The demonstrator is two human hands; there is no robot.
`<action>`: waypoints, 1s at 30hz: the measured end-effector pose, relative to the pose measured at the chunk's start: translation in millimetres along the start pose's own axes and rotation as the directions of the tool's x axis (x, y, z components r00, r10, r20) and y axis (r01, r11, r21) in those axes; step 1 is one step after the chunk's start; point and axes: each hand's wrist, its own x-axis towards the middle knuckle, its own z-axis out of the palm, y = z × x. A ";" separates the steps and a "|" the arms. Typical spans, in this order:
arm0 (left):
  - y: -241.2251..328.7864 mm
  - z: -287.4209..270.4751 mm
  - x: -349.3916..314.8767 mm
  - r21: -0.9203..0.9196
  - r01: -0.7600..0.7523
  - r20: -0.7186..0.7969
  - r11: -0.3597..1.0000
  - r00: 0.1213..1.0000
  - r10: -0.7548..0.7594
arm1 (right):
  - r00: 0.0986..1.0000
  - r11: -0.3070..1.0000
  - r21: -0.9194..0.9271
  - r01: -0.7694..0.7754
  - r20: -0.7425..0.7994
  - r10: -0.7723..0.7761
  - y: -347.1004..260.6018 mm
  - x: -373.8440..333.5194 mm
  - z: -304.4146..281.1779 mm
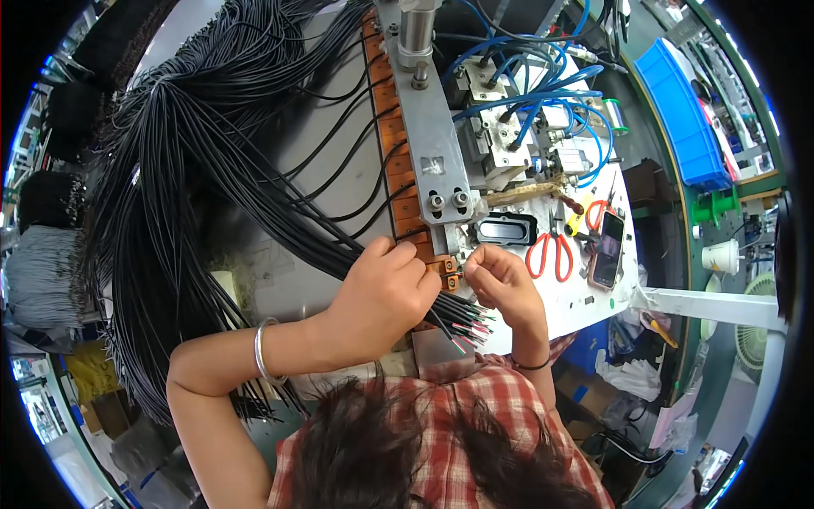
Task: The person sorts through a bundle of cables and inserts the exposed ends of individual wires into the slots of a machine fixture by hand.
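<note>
My left hand (pixel 386 288) is closed over a thick bundle of black cables (pixel 314 229), near the end of an orange slotted strip (pixel 411 222). Past the fingers, the stripped cable ends (pixel 468 322) fan out with thin red, white and green wires. Thumb and index finger of my right hand (pixel 506 287) are pinched together just right of an orange block (pixel 448 270) at the strip's near end. What lies between those fingertips is too small to make out. Single cables run from the strip's slots toward the left.
A grey metal bar with a cylinder (pixel 432 153) stands over the strip, beside valves with blue air hoses (pixel 543 110). Red-handled scissors (pixel 551 254), a phone (pixel 607 248) and a dark oval tray (pixel 506 229) lie right. A blue bin (pixel 682 114) stands far right.
</note>
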 end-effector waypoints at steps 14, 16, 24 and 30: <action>2.6 -15.1 4.1 -0.111 0.043 0.026 0.993 0.999 -0.040 | 0.934 0.947 -0.025 0.321 -0.159 -0.321 -4.2 -15.3 14.8; 2.4 -15.2 3.2 -0.112 0.048 0.034 0.993 0.998 -0.045 | 0.930 0.944 0.008 0.329 -0.174 -0.323 -3.6 -14.9 18.2; 4.4 -15.6 3.5 -0.063 0.048 0.058 0.997 0.997 -0.045 | 0.932 0.954 0.016 0.301 -0.219 -0.290 -1.5 -13.8 25.2; 3.0 -18.2 6.1 -0.030 0.041 0.023 0.999 0.999 -0.040 | 0.962 0.964 0.126 0.233 -0.177 -0.210 -4.6 -11.1 21.9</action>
